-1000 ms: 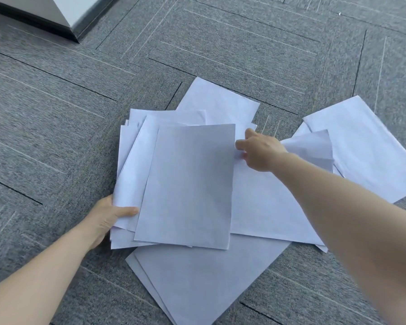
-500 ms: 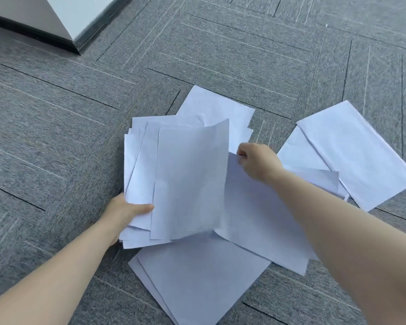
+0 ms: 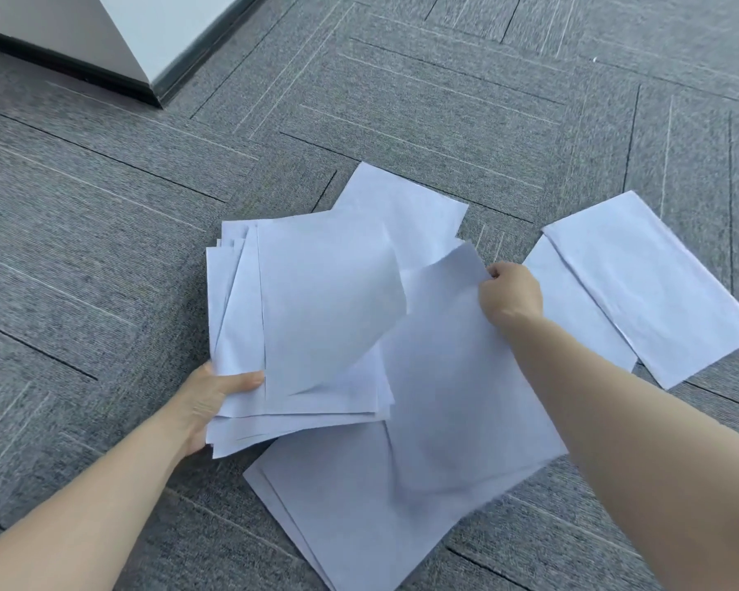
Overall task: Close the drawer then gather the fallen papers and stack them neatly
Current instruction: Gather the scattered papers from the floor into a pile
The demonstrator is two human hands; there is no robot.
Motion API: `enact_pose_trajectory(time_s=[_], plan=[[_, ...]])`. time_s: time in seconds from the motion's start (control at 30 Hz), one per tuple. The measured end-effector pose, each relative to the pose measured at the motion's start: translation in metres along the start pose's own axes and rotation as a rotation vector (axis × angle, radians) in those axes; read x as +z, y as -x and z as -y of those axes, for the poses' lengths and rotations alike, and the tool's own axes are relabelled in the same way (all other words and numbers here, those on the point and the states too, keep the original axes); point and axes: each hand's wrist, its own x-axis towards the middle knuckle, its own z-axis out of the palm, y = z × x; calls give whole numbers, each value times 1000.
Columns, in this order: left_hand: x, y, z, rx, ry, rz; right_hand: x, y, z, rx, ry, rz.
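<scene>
White sheets lie scattered on the grey carpet. My left hand (image 3: 214,394) grips the lower left corner of a gathered stack of papers (image 3: 312,317), lifted off the floor, its top sheet curling up. My right hand (image 3: 510,296) pinches the top corner of a single loose sheet (image 3: 457,386), which is raised at that end. Under it, two sheets (image 3: 342,501) lie flat near me. Another sheet (image 3: 406,206) pokes out behind the stack. Two more sheets (image 3: 640,279) rest overlapped at the right.
A pale cabinet or wall corner with a dark base strip (image 3: 146,74) stands at the upper left. The grey carpet tiles (image 3: 444,100) stretch all around. No drawer is in view.
My left hand has raised the stack and its top sheet has curled upward. My right hand has drawn the loose sheet's corner rightward and up. The view has shifted left.
</scene>
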Motion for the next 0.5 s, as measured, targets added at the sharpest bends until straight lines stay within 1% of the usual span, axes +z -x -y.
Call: enact_pose_trajectory(time_s=[0.13, 0.33, 0.43, 0.5], plan=[[-5, 0, 4, -7, 29, -19, -1, -6, 9, 117, -155, -76], [-15, -3, 7, 31, 70, -72, 27, -11, 19, 225, -333, -24], [-21, -4, 10, 35, 83, -90, 39, -16, 28, 255, -369, -24], [-27, -4, 11, 45, 93, -98, 44, -22, 33, 277, -351, -18]])
